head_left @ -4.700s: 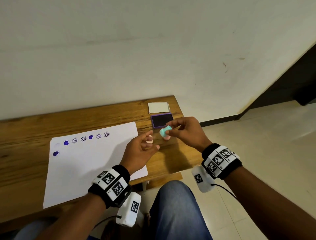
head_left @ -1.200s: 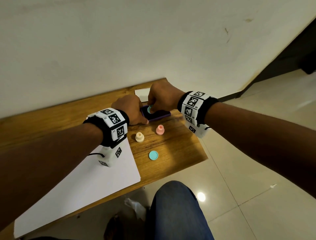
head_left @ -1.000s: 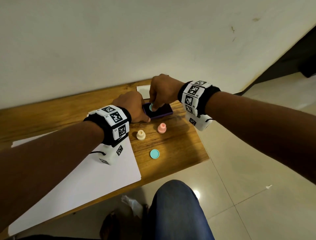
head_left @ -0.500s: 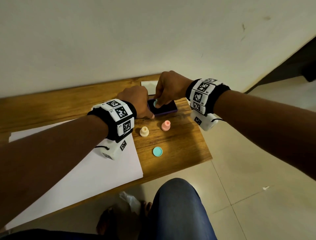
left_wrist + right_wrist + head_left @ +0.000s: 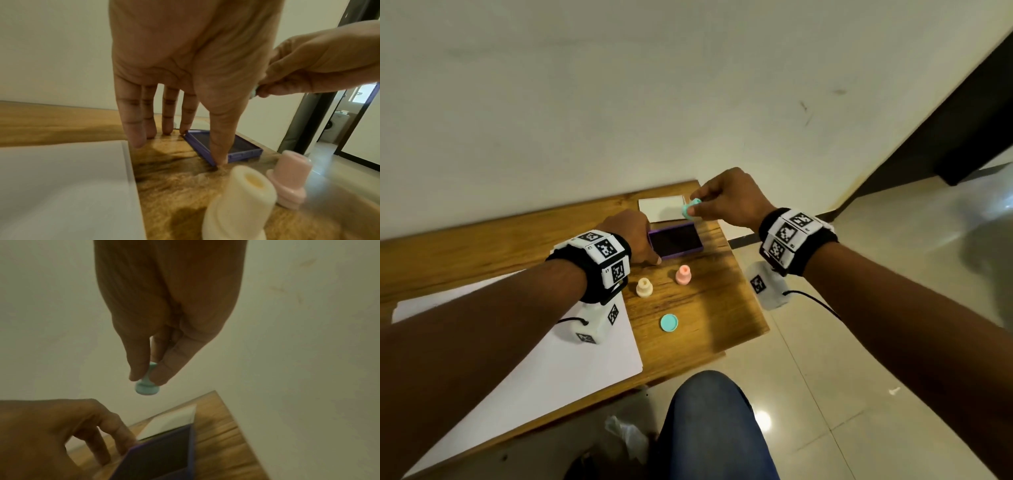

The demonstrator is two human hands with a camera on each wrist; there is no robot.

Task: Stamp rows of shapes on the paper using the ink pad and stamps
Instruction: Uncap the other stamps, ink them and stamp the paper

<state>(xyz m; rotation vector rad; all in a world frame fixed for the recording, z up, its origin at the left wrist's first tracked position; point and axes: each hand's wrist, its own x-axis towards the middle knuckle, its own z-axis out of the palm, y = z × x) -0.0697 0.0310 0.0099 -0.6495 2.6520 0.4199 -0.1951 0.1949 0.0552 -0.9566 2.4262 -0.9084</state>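
Note:
My right hand [image 5: 698, 209] pinches a small teal stamp [image 5: 687, 209] between thumb and fingers, lifted clear above the purple ink pad [image 5: 676, 241]. In the right wrist view the teal stamp [image 5: 147, 388] hangs face down over the ink pad [image 5: 162, 456]. My left hand [image 5: 180, 142] rests with straight fingers on the table, thumb at the near left corner of the ink pad [image 5: 242, 147]. The white paper [image 5: 534, 359] lies to the left, largely hidden under my left arm.
A cream stamp [image 5: 644, 287] and a pink stamp [image 5: 682, 274] stand upright in front of the pad. A teal cap [image 5: 669, 322] lies nearer me. The pad's white lid [image 5: 661, 205] sits by the wall. The wooden table [image 5: 722, 308] ends just right of the pad.
My right hand has lifted the teal stamp up off the ink pad. My left hand has stayed at the pad's left edge.

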